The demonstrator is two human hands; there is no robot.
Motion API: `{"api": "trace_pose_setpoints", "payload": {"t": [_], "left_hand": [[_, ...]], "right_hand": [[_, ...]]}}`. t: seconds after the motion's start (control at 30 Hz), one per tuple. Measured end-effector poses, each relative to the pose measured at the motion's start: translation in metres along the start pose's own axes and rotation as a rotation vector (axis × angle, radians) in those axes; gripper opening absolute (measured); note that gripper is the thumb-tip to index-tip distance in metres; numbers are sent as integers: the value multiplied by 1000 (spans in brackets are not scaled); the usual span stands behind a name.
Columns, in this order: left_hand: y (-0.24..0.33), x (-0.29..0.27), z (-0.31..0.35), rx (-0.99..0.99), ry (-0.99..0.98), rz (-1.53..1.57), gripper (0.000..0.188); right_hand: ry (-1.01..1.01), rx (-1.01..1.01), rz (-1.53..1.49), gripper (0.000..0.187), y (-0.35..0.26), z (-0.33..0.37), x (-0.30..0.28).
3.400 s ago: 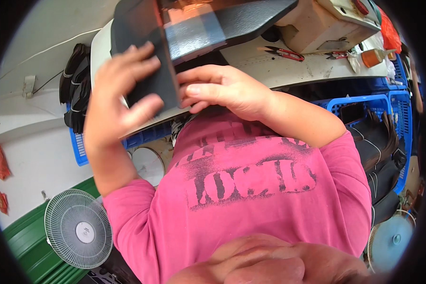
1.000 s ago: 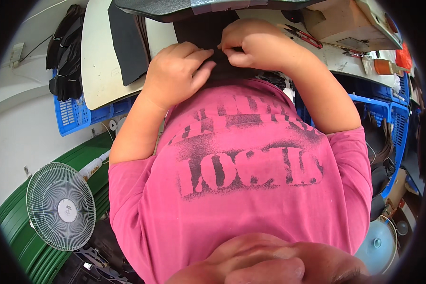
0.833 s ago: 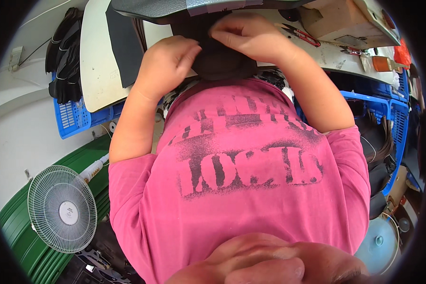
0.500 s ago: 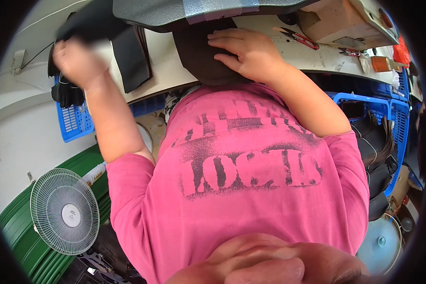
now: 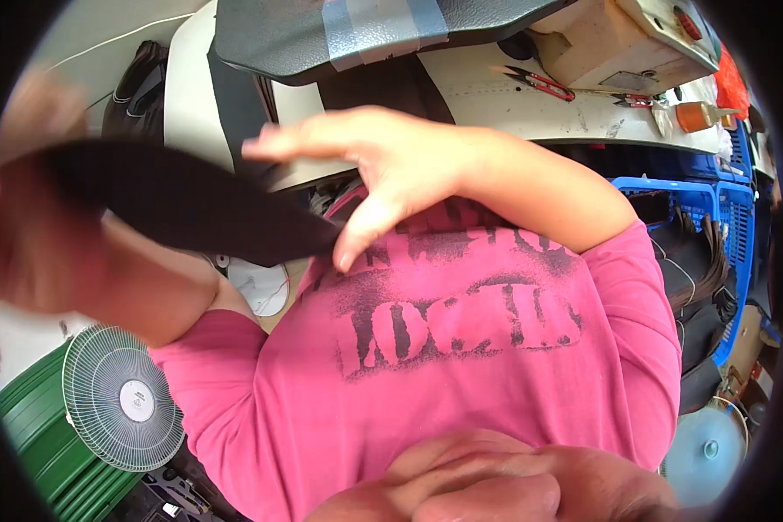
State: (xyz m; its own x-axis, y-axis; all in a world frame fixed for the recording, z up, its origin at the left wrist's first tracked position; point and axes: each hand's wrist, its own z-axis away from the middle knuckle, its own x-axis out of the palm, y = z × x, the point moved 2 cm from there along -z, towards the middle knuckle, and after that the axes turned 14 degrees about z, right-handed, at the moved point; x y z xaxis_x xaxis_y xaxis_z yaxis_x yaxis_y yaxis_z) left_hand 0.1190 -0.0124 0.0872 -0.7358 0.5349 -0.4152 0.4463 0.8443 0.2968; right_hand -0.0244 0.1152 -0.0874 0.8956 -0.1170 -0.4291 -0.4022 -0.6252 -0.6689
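Raised at the far left, my left hand (image 5: 39,239) is smeared by motion; one end of a dark, flat fabric piece (image 5: 178,196) is in it. The piece hangs in the air across the front of my body and narrows toward its right end. My right hand (image 5: 396,165) is open, with fingers stretched left and the thumb pointing down by that narrow end. Whether the thumb touches the fabric, I cannot tell. Behind the right hand, another dark fabric piece (image 5: 391,87) lies on the white table under the dark machine arm (image 5: 278,43).
A black strip (image 5: 235,104) hangs over the table's front edge. Red-handled thread snips (image 5: 544,83) and an orange bottle (image 5: 696,117) lie at the right, near a pale machine housing (image 5: 618,52). Blue crates (image 5: 735,226) with dark pieces stand at right; a fan (image 5: 130,396) is lower left.
My right hand has lifted off the table fabric and moved left and toward my body, fingers spread. My left hand has swung outward and nearer, bringing the dark piece across in front of me.
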Motion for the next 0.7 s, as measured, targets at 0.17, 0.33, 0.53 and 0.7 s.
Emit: {"api": "trace_pose_setpoints", "payload": {"t": [0.17, 0.33, 0.53, 0.7], "left_hand": [[-67, 84, 5, -382, -241, -192, 17], [-73, 112, 3, -126, -463, -487, 18], [-55, 132, 0, -313, -514, -348, 30], [-52, 143, 1, -336, -483, -461, 29]], "right_hand": [[-311, 379, -443, 38, -19, 6, 7], [-2, 529, -914, 27, -31, 29, -8], [120, 541, -1005, 29, -34, 51, -22], [243, 515, -1064, 31, -38, 52, -29]]}}
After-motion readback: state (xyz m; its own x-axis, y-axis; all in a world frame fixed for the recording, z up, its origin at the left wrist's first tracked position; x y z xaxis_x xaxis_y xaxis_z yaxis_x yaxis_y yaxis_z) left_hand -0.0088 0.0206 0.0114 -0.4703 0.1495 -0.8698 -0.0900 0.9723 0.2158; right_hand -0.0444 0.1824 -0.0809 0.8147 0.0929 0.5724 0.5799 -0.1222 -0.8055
